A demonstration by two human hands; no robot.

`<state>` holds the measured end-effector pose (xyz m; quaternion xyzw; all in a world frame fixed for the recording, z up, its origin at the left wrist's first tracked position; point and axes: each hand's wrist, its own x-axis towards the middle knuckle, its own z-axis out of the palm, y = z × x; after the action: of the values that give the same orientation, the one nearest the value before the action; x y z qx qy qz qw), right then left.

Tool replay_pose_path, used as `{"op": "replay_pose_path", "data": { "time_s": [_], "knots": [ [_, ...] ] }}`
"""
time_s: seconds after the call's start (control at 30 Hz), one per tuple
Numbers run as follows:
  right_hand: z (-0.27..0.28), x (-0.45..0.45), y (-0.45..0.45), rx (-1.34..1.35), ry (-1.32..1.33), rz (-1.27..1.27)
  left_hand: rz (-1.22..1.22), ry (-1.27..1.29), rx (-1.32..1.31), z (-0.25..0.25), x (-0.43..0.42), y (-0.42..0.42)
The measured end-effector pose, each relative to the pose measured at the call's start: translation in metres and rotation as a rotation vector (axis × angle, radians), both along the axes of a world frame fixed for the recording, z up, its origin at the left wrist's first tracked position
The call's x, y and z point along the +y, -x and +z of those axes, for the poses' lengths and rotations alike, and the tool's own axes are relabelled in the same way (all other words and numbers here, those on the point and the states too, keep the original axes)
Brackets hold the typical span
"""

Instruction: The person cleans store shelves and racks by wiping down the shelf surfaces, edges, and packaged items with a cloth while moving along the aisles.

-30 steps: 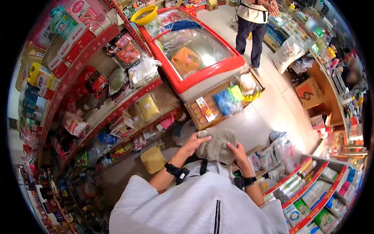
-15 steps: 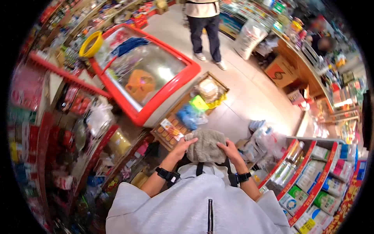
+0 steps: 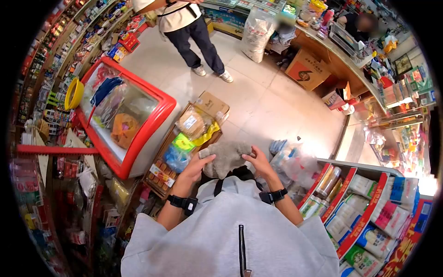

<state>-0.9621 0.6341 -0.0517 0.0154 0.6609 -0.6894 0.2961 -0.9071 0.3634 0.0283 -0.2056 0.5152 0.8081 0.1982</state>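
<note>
A grey-brown cloth (image 3: 223, 159) hangs between my two hands in front of my body, its top edge uneven and its lower part bunched. My left hand (image 3: 199, 166) pinches it at the left edge, thumb on top. At the opposite edge my right hand (image 3: 256, 161) grips it between thumb and fingers. Beyond the cloth, to the left, a low tray (image 3: 167, 150) on the floor holds a blue plastic bag (image 3: 176, 157), a round wrapped pack (image 3: 190, 123) and a yellow bag (image 3: 206, 135).
A red-rimmed chest freezer (image 3: 152, 99) stands at left, with a yellow basket (image 3: 74, 93) at its corner. Another person (image 3: 194, 41) stands ahead. Packed shelves (image 3: 355, 217) rise at right. A carton (image 3: 308, 69) sits under the counter, where someone sits. Plastic bags (image 3: 297, 164) lie at right.
The view has turned, so the freezer and tray sit further left. The cloth, spread flat before, now sags and bunches between my hands. The standing person appears further left.
</note>
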Motion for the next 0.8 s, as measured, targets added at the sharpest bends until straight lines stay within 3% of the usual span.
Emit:
{"op": "replay_pose_path", "data": {
  "time_s": [0.1,0.17,0.23,0.3,0.5,0.57,0.6,0.67,0.8],
  "knots": [
    [0.01,0.029,0.046,0.001,-0.005,0.001,-0.032,-0.077,0.049,0.003,0.02,0.037],
    [0.031,0.039,0.076,0.127,-0.062,0.168,-0.041,-0.114,-0.01,0.0,0.027,0.059],
    [0.028,0.045,0.105,-0.076,0.167,0.267,-0.047,-0.131,-0.022,-0.011,0.031,0.084],
    [0.028,0.049,0.134,-0.164,0.201,0.296,-0.02,-0.16,-0.065,-0.015,0.038,0.117],
    [0.029,0.046,0.241,0.094,-0.079,0.191,0.001,-0.283,-0.034,-0.039,0.049,0.24],
    [0.023,0.042,0.274,0.332,-0.205,0.124,0.08,-0.281,-0.054,-0.04,0.054,0.281],
    [0.028,0.04,0.284,0.327,-0.214,0.11,0.079,-0.297,-0.05,-0.062,0.05,0.297],
    [0.044,0.034,0.319,0.295,-0.378,0.071,0.077,-0.304,-0.06,-0.063,0.05,0.335],
    [0.054,0.025,0.374,0.212,-0.42,0.027,0.077,-0.253,-0.098,-0.053,0.052,0.392]
  ]
}}
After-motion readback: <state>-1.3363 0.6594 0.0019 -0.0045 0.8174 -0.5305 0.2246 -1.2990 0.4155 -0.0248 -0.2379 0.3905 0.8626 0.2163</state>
